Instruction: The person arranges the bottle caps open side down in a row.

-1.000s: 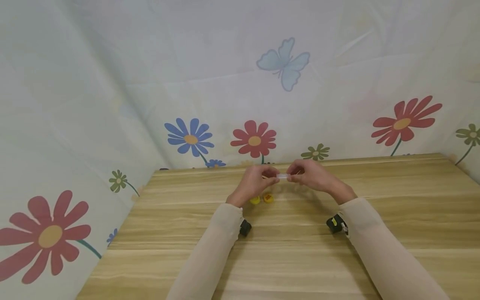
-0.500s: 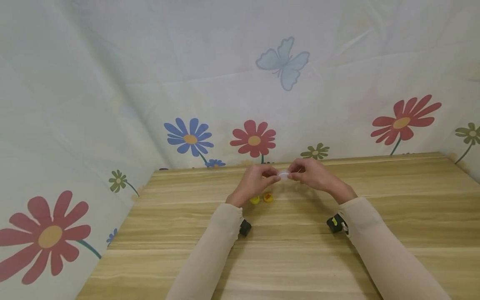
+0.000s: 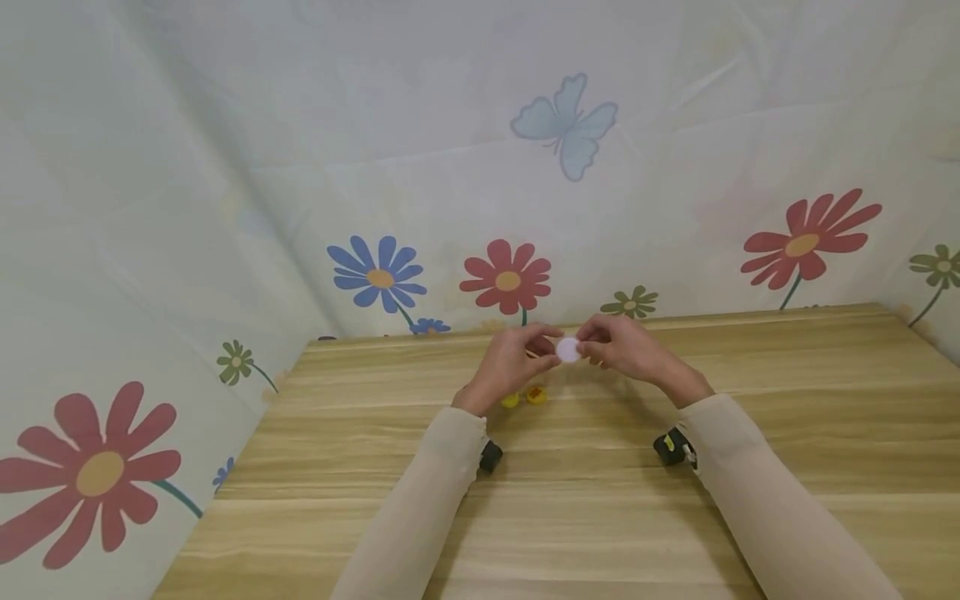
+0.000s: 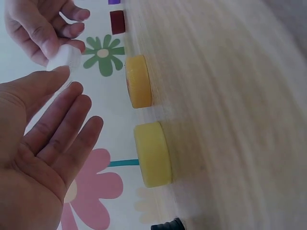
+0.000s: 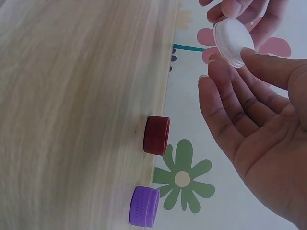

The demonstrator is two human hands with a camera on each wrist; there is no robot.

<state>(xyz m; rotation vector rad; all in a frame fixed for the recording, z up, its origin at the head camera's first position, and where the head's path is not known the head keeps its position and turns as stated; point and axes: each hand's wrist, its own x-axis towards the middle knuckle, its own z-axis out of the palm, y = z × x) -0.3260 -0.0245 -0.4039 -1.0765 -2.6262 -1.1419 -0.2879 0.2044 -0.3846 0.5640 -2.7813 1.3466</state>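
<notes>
Between the fingertips of both hands is a round white bottle cap [image 3: 567, 350], raised off the table with its flat face toward the head camera. My left hand [image 3: 510, 360] holds it at its left edge with thumb and index finger. From the other side my right hand [image 3: 624, 347] pinches it, the thumb pressed on the rim in the right wrist view, where the white cap [image 5: 233, 42] shows a ribbed side. The remaining fingers of both hands are loosely spread. Below the left hand, an orange cap [image 4: 138, 81] and a yellow cap [image 4: 152, 154] rest on the table.
A dark red cap [image 5: 156, 135] and a purple cap [image 5: 144, 207] stand on the wooden table [image 3: 570, 517] too. A black object [image 4: 168, 224] shows at the lower edge of the left wrist view. Behind the table hangs a flower-printed cloth [image 3: 435, 167].
The white bottle cap has turned from edge-on to face-on toward the head camera. Both hands have stayed in nearly the same place, with small finger movements.
</notes>
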